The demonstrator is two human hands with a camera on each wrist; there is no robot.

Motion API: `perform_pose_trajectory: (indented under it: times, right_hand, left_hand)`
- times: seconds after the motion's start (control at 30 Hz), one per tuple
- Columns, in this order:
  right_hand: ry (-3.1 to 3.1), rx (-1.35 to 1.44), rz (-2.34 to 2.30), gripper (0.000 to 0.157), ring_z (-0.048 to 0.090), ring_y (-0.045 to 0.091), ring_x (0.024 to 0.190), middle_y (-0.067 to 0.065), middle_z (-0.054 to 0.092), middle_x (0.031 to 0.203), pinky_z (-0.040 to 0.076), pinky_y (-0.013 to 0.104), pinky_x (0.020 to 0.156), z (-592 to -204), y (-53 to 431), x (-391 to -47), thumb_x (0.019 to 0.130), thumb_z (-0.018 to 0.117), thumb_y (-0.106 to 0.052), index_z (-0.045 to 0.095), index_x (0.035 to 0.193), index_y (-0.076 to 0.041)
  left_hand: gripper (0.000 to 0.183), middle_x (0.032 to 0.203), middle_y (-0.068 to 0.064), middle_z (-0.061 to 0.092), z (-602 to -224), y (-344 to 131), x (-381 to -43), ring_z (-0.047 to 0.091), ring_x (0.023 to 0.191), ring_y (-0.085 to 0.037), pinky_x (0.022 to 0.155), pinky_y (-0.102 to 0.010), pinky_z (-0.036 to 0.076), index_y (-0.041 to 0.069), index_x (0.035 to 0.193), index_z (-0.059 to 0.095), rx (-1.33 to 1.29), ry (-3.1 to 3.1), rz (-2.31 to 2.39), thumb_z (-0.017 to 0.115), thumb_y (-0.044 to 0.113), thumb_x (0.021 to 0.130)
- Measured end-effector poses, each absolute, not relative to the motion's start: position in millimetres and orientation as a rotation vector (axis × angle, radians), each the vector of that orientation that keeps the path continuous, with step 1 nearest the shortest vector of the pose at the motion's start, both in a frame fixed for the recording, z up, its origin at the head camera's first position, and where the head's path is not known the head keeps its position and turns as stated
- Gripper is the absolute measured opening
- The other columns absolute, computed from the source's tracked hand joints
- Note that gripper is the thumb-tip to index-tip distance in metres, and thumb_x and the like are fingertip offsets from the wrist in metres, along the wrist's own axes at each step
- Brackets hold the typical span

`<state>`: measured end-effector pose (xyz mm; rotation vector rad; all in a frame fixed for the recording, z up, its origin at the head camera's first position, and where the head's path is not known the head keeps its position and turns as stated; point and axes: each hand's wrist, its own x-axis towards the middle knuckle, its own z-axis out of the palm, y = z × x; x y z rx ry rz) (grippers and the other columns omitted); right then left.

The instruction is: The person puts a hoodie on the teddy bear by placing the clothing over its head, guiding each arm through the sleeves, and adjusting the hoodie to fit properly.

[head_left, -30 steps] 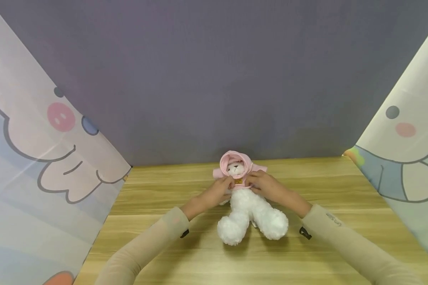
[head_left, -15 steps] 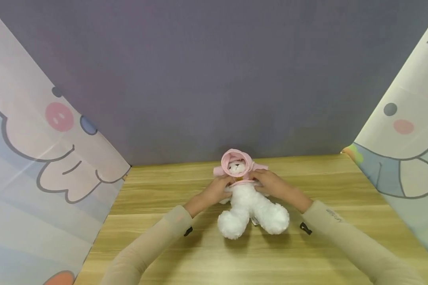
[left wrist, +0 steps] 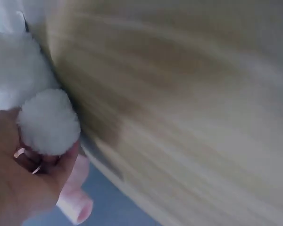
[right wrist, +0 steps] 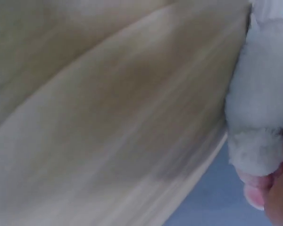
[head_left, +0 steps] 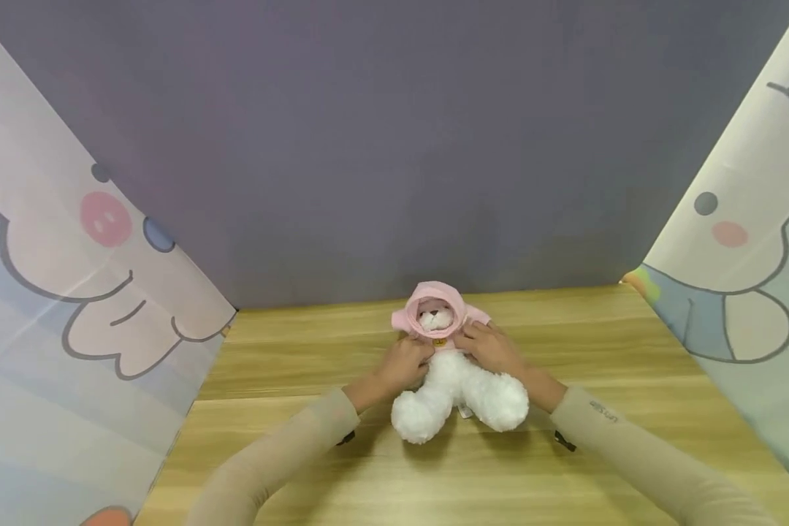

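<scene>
A white plush toy (head_left: 454, 376) lies on its back on the wooden table, legs toward me. A pink hoodie (head_left: 427, 288) is round its head and upper chest; the hood frames its muzzle, and a small yellow badge (head_left: 440, 342) shows on the chest. My left hand (head_left: 408, 361) grips the hoodie at one side of the toy, with a fluffy paw (left wrist: 49, 122) between thumb and fingers in the left wrist view. On the other side my right hand (head_left: 493, 349) holds the hoodie, fingertips partly hidden. Both pink sleeves (head_left: 402, 320) stick out without paws showing in them.
Behind the toy, a dark grey panel (head_left: 394, 183) rises at the table's back edge. Sheets printed with cartoon animals flank the table, one on the left (head_left: 105, 277) and one on the right (head_left: 743, 292). Bare wood (head_left: 289, 351) lies on both sides of the toy.
The hoodie's front and badge have come slightly toward me along with both hands. The hood now sits lower over the toy's face, covering its upper part.
</scene>
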<state>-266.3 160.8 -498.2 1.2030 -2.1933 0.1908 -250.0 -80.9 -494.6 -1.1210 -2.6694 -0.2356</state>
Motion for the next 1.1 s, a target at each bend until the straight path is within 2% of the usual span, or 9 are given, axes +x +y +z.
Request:
perform_pose_trajectory:
  times: [0.2,0.3,0.37,0.53,0.67,0.83,0.93,1.0,1.1]
  right_hand:
    - [-2.234,1.381,0.482,0.027,0.060,0.024,0.094,0.005,0.064,0.100,0.051,0.041,0.084,-489.8,169.0,-261.3,0.081,0.077,0.003,0.071,0.103,-0.012]
    - [-2.254,1.504,0.600,0.028,0.061,0.025,0.102,0.006,0.068,0.108,0.051,0.044,0.086,-482.5,179.3,-256.0,0.084,0.078,-0.001,0.075,0.110,-0.010]
    - [-2.241,1.569,0.605,0.030,0.060,0.026,0.105,0.007,0.069,0.112,0.051,0.045,0.088,-479.2,185.1,-253.7,0.085,0.079,-0.006,0.076,0.114,-0.009]
    - [-2.119,1.601,0.469,0.026,0.060,0.024,0.100,0.004,0.070,0.104,0.051,0.041,0.088,-478.9,189.2,-252.8,0.084,0.081,-0.012,0.079,0.110,-0.011]
    - [-2.113,1.514,0.456,0.021,0.062,0.019,0.092,0.001,0.068,0.095,0.054,0.036,0.080,-481.4,183.3,-249.3,0.076,0.084,-0.008,0.078,0.096,-0.012]
    - [-2.057,1.428,0.343,0.014,0.053,0.016,0.083,-0.002,0.054,0.085,0.046,0.031,0.070,-487.8,173.9,-250.8,0.081,0.070,-0.005,0.065,0.084,-0.017]
    - [-2.028,1.410,0.320,0.010,0.050,0.017,0.083,-0.001,0.051,0.085,0.045,0.032,0.072,-491.7,171.0,-252.5,0.084,0.063,-0.006,0.064,0.085,-0.016]
    - [-2.061,1.408,0.378,0.012,0.050,0.017,0.086,0.000,0.053,0.089,0.046,0.032,0.075,-492.4,170.5,-253.0,0.084,0.065,-0.005,0.068,0.089,-0.015]
    - [-2.147,1.415,0.489,0.024,0.054,0.019,0.093,0.004,0.059,0.099,0.049,0.035,0.080,-489.5,171.6,-252.6,0.083,0.071,0.001,0.073,0.102,-0.013]
  left_hand:
    - [0.025,0.082,0.002,0.048,-489.5,-93.5,-249.8,0.048,0.072,-0.011,0.061,-0.025,0.043,0.009,0.102,0.050,-1.134,-2.822,-0.519,0.070,0.005,0.088]
    - [0.023,0.095,0.001,0.052,-491.1,-99.7,-246.0,0.051,0.084,-0.011,0.071,-0.024,0.047,0.010,0.114,0.050,-1.184,-2.885,-0.569,0.063,0.008,0.095]
    - [0.021,0.107,-0.001,0.053,-492.2,-102.2,-243.4,0.052,0.096,-0.014,0.082,-0.027,0.049,0.010,0.117,0.052,-1.201,-2.879,-0.559,0.061,0.012,0.099]
    - [0.020,0.121,-0.004,0.053,-491.7,-101.6,-242.3,0.052,0.111,-0.019,0.097,-0.036,0.048,0.012,0.114,0.058,-1.211,-2.789,-0.588,0.068,0.016,0.098]
    - [0.017,0.117,-0.005,0.054,-491.2,-94.4,-243.7,0.053,0.105,-0.018,0.093,-0.033,0.049,0.011,0.108,0.060,-1.227,-2.743,-0.543,0.071,0.014,0.096]
    - [0.010,0.105,-0.004,0.056,-488.8,-87.7,-240.7,0.055,0.095,-0.018,0.084,-0.032,0.049,0.011,0.097,0.066,-1.207,-2.655,-0.372,0.074,0.013,0.092]
    - [0.011,0.103,-0.004,0.057,-490.2,-87.8,-241.3,0.057,0.093,-0.020,0.082,-0.034,0.050,0.013,0.097,0.068,-1.184,-2.611,-0.296,0.075,0.012,0.089]
    - [0.013,0.103,-0.005,0.056,-490.8,-90.1,-242.7,0.056,0.093,-0.020,0.081,-0.033,0.050,0.012,0.099,0.066,-1.172,-2.632,-0.310,0.074,0.011,0.090]
    - [0.016,0.107,-0.005,0.055,-489.5,-97.0,-243.6,0.057,0.094,-0.018,0.079,-0.030,0.051,0.012,0.104,0.062,-1.158,-2.694,-0.409,0.071,0.008,0.092]
